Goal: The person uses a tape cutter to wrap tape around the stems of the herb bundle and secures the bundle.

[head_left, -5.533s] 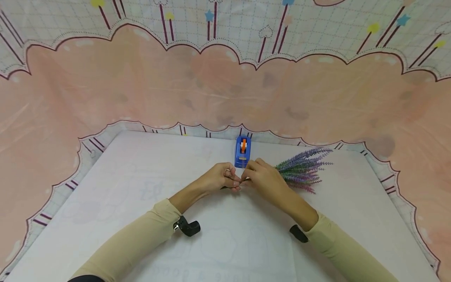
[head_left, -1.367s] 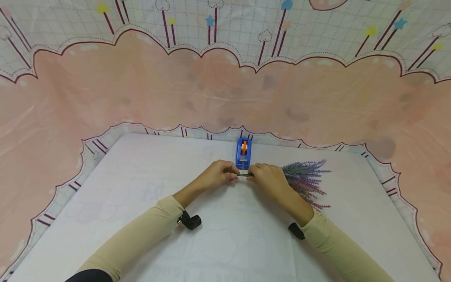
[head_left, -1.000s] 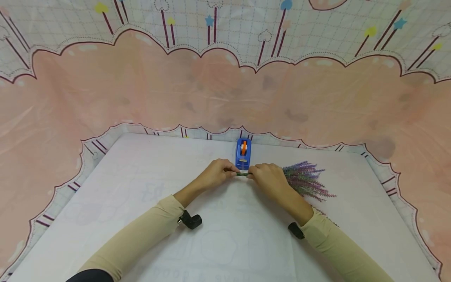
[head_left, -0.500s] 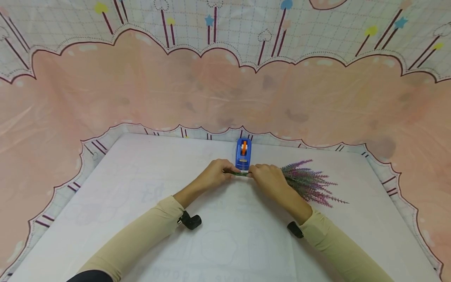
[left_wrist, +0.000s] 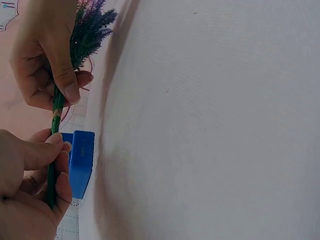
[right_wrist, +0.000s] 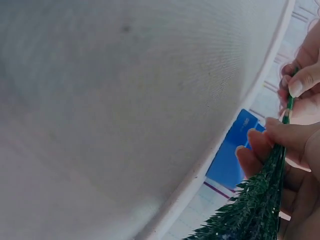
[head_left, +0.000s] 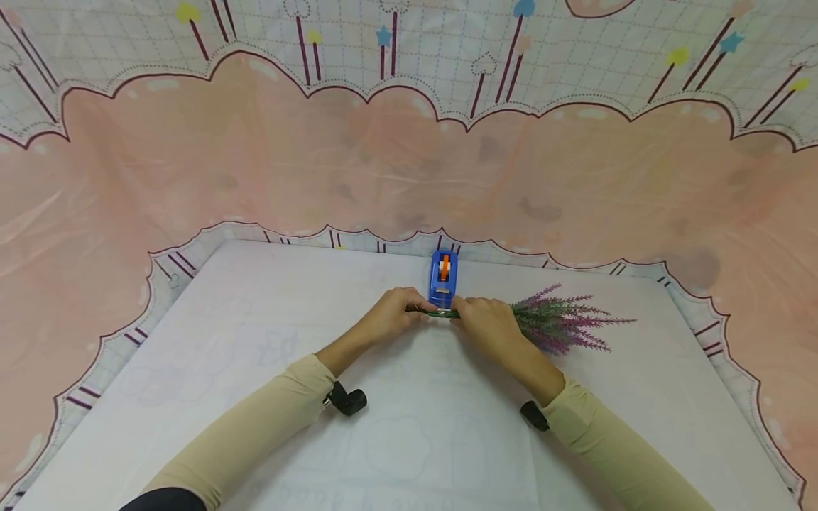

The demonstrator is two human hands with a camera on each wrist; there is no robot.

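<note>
A bunch of lavender sprigs [head_left: 569,323], with purple-pink flower heads and green stems, is held level above the white table. My left hand [head_left: 391,314] pinches the stem ends between thumb and fingers. Closer to the blooms, my right hand [head_left: 491,328] grips the stems, its fingers curled round them. Between the hands a short stretch of green stems [left_wrist: 57,114] shows, with a pale brownish band on it. Just beyond it stands a blue tape dispenser [head_left: 442,278] with an orange hub, its cutting end toward the stems. Whether tape reaches the stems is too small to tell.
The white tabletop [head_left: 358,454] spreads out in front of and beside the hands. A peach and white patterned cloth [head_left: 319,163] hangs behind the table and borders its edges. Dark wrist cameras [head_left: 348,401] sit under both cuffs.
The lavender bunch has turned about its stems between the hands, bluish heads giving way to pinker ones. Compared with the earliest frame, the hands have drawn slightly apart, baring the stems by the dispenser.
</note>
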